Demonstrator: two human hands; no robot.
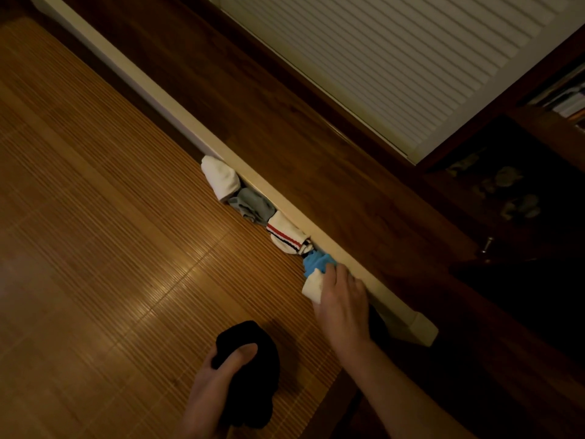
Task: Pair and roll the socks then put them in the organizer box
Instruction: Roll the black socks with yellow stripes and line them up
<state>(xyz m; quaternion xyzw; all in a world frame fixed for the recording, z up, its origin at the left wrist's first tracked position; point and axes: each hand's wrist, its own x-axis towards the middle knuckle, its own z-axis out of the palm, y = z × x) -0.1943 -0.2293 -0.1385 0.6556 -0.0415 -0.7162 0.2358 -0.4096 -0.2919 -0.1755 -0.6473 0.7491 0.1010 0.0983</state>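
Your left hand (218,384) grips the black socks (259,369), so your right hand (343,299), holding the blue roll (315,264) alone, may let it unroll outside the organizer box (408,327).

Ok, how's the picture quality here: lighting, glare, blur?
Head view: dim, warm lighting; a glare patch on the bamboo mat; the black sock in the left hand is nearly detail-less shadow; the right hand, gripping the white sock roll, looks slightly soft.

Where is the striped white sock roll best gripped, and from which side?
Probably pinch the striped white sock roll mid-body from the bamboo mat side: the cream box hugs its far side, the grey roll and blue roll crowd its ends.
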